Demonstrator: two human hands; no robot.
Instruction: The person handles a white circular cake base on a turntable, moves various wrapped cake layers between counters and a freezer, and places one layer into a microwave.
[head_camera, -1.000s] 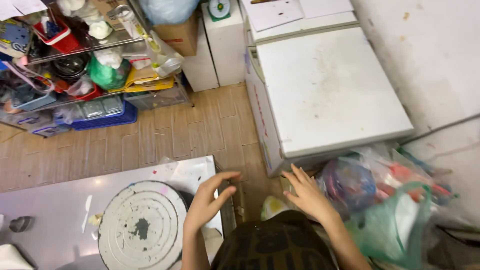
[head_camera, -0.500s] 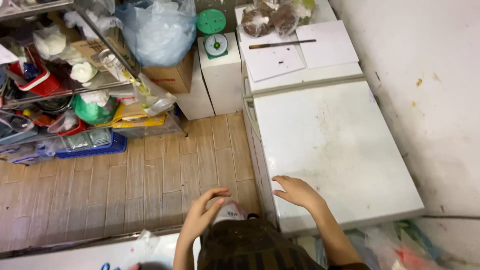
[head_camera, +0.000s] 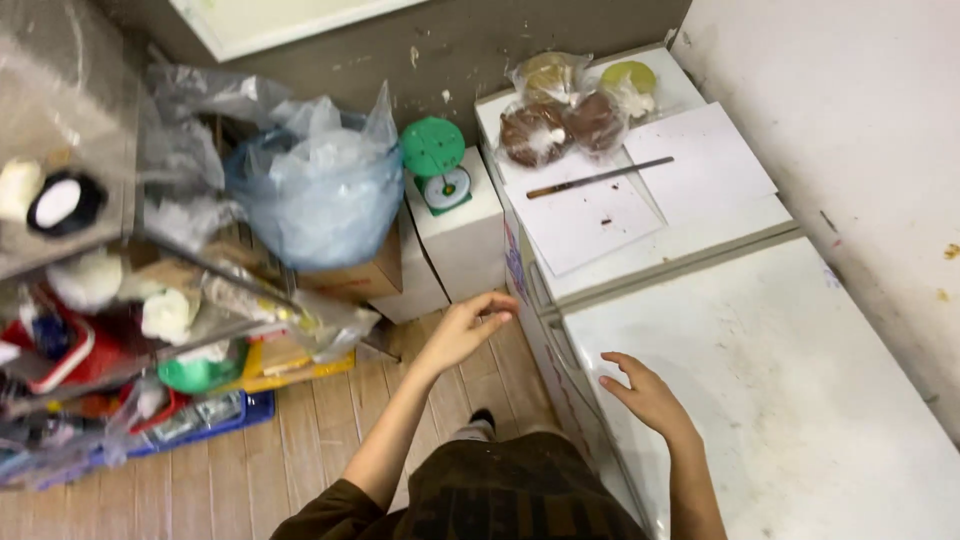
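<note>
Since half a second back, view swung up and forward: both hands were lower in frame, more of the far chest freezer showed. My left hand was out over the wood floor, fingers loosely curled, holding nothing, close to the front edge of the far freezer. My right hand hovered at the near freezer lid, fingers spread, empty; couldn't tell if it touched.

Around it: far freezer top carried white paper sheets, a long knife lying across them, and bagged round brown cakes at the back. Left of that, a white box with a green kitchen scale on top. Beside it a cardboard box topped by a big clear plastic bag. Wire shelving on the left was crammed with containers and bags, blue tray at floor level.

Near lid was bare, white, scuffed. White wall ran along the right; grey wall behind.
</note>
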